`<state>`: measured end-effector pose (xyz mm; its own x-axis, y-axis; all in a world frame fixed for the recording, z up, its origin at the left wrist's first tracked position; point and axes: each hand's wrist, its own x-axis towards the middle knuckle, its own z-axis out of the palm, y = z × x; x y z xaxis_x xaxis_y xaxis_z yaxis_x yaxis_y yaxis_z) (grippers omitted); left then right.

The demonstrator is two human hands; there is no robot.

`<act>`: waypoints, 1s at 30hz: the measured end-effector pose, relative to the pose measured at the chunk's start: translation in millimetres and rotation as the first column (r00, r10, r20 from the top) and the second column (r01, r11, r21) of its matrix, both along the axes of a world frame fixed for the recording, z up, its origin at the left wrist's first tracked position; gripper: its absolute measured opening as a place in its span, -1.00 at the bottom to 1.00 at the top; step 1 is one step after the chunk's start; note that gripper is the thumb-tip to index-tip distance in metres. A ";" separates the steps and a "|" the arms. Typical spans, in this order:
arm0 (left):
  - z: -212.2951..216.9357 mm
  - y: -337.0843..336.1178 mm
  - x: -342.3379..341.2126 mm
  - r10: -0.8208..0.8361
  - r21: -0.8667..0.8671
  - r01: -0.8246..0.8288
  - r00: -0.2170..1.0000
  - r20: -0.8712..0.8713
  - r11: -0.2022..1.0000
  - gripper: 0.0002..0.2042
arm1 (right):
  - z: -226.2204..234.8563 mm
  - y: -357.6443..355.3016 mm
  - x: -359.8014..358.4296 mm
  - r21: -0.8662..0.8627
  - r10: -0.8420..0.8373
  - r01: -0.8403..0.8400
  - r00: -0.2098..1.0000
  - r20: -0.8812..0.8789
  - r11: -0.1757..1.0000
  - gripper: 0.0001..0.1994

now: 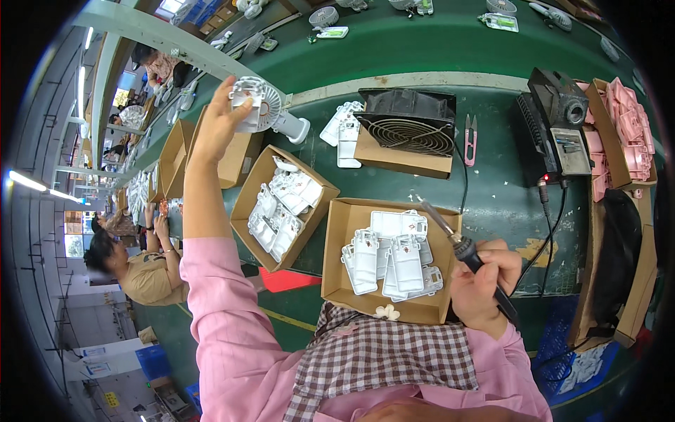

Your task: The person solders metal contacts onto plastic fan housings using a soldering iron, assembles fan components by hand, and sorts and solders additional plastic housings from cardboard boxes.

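My right hand (pixel 486 285) is closed round the dark handle of a soldering iron (pixel 464 247), its metal tip pointing up and left above a cardboard box (pixel 336 246). Inside that box lie several white plastic casing pieces (pixel 406 264). Stretched out to the far left, my left hand (pixel 214 123) pinches a white plastic casing piece (pixel 247 91) between thumb and fingers. Right behind this piece stands a white handheld fan (pixel 288 126), partly hidden; whether they touch I cannot tell. A second cardboard box (pixel 318 232) with more white casing pieces (pixel 278 221) sits below my left hand.
A black cooling fan (pixel 408 133) rests on cardboard, with white parts (pixel 344 133) beside it. Pink snips (pixel 470 141) lie near a black soldering station (pixel 555 126). Pink parts (pixel 629 126) fill a box at right. A green conveyor (pixel 422 53) carries fans. A co-worker (pixel 151 274) sits left.
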<state>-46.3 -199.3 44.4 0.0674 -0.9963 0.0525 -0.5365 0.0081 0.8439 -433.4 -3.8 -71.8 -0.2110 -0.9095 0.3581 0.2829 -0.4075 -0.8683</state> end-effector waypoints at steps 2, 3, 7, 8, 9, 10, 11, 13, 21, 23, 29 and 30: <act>-3.4 -5.9 5.2 -0.047 0.073 0.040 0.993 0.105 0.997 -0.41 | 3.0 3.5 -2.3 0.023 -0.086 0.086 0.996 0.017 0.996 -0.79; -3.3 -4.7 7.7 -0.080 0.189 0.062 0.993 0.091 0.980 -0.43 | 5.5 4.8 -5.0 0.047 -0.154 0.153 0.987 0.038 0.987 -0.79; 3.4 2.0 19.0 -0.367 0.153 0.352 0.926 0.086 0.923 -0.47 | 14.0 -2.9 -30.3 -0.031 -0.423 0.428 0.900 0.103 0.903 -0.82; 6.2 5.7 22.7 -0.428 0.141 0.415 0.900 0.085 0.899 -0.47 | 16.5 -6.4 -39.9 0.010 -0.528 0.532 0.838 0.135 0.847 -0.86; 7.3 10.8 26.0 -0.468 0.101 0.462 0.882 0.047 0.881 -0.41 | 20.1 -8.8 -51.2 0.093 -0.588 0.581 0.804 0.091 0.808 -0.88; 7.7 11.8 27.9 -0.460 0.107 0.456 0.888 0.014 0.884 -0.35 | 21.8 -14.2 -62.1 0.106 -0.652 0.644 0.746 0.133 0.758 -0.89; 5.5 9.1 27.0 -0.480 0.091 0.480 0.877 -0.024 0.872 -0.33 | 25.3 -17.2 -73.6 0.081 -0.674 0.670 0.728 0.124 0.738 -0.92; 6.0 5.9 28.3 -0.491 0.073 0.491 0.871 -0.021 0.868 -0.39 | 32.9 -27.2 -91.7 0.038 -0.733 0.733 0.676 0.074 0.679 -0.90; -5.3 -4.3 45.2 -0.536 0.085 0.533 0.811 0.235 0.842 -0.60 | 47.5 -82.9 -117.2 -0.029 -0.745 0.753 0.643 -0.176 0.657 -0.83; -12.3 -1.6 48.6 -0.514 0.068 0.521 0.800 0.310 0.851 -0.61 | 45.8 -102.4 -124.0 -0.026 -0.741 0.756 0.633 -0.224 0.653 -0.81; -16.7 10.1 46.9 -0.416 0.019 0.435 0.846 0.333 0.900 -0.63 | 41.0 -149.3 -133.3 0.259 -0.515 0.539 0.842 -0.161 0.801 -0.81; -15.1 13.8 45.2 -0.404 -0.024 0.446 0.832 0.381 0.895 -0.64 | 40.5 -154.0 -135.6 0.304 -0.470 0.491 0.871 -0.144 0.817 -0.81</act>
<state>-1.1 -185.5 29.4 -0.4052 -0.9090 0.0977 -0.7222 0.3838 0.5754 -569.0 -157.8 -31.3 -0.6389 -0.7639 0.0911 0.0683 -0.1744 -0.9823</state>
